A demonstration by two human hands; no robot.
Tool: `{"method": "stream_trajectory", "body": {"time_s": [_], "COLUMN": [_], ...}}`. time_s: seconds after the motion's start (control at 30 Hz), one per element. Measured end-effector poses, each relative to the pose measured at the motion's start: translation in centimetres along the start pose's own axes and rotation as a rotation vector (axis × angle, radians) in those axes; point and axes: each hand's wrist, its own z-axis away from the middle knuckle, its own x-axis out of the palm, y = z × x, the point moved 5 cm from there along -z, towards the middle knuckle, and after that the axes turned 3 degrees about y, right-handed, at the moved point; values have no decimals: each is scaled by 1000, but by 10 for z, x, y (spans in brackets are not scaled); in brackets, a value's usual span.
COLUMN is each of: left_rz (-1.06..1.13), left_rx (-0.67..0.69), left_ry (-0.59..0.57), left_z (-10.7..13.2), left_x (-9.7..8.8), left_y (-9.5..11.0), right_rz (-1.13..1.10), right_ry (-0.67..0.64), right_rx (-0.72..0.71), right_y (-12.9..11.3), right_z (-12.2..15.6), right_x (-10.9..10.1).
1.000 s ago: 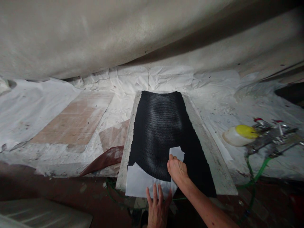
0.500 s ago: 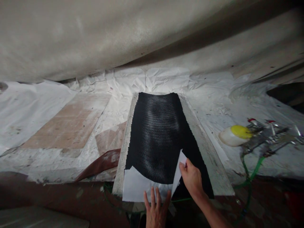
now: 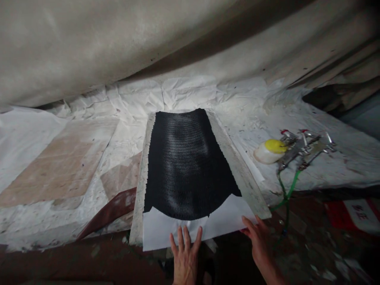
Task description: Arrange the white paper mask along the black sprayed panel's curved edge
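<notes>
A black cloth panel (image 3: 181, 170) with whitish streaks down its middle lies on a pale board (image 3: 257, 198). Over its near edge rests a white paper sheet (image 3: 157, 233), cut in a curve along its far side. My left hand (image 3: 185, 253) presses on the sheet's near middle, fingers spread and flat. At the sheet's right corner, my right hand (image 3: 258, 241) pinches the paper's edge between thumb and fingers. The sheet now hides the panel's near end.
Spray guns (image 3: 305, 146), one with a yellow-and-white cup (image 3: 270, 150), lie to the right with green hoses (image 3: 292, 186). Left are a brown board (image 3: 65, 154) and a dark red strip (image 3: 109, 211). A grey sheet (image 3: 118, 39) hangs behind. A red-and-white item (image 3: 353, 213) is low right.
My right hand has brought the folded right part of the paper down and rightward, so it lies across the cloth's near right corner. My left hand stays pressed on the paper.
</notes>
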Motion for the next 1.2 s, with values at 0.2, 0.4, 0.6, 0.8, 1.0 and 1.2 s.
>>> {"method": "stream_trajectory", "body": {"time_s": [0.2, 0.4, 0.6, 0.8, 1.0, 1.2], "left_rz": [-6, 29, 77, 129, 124, 202], "left_rx": [13, -4, -41, -69, -59, -123], "left_ry": [-28, -28, -35, -82, -151, -183], "left_z": [1, 2, 3, -1, -8, -13], "left_x": [-2, 2, 3, -5, -16, -22], "left_y": [7, 12, 18, 23, 22, 22], "right_rz": [-63, 116, 313, 442, 482, 494], "right_ry": [-16, -62, -107, -104, -114, -92], "right_rx": [128, 145, 22, -101, -156, -179], "right_y": [18, 30, 33, 24, 25, 31], "right_z": [-2, -25, -43, -47, -47, -47], "right_x": [-15, -22, -27, -28, -26, -26]}}
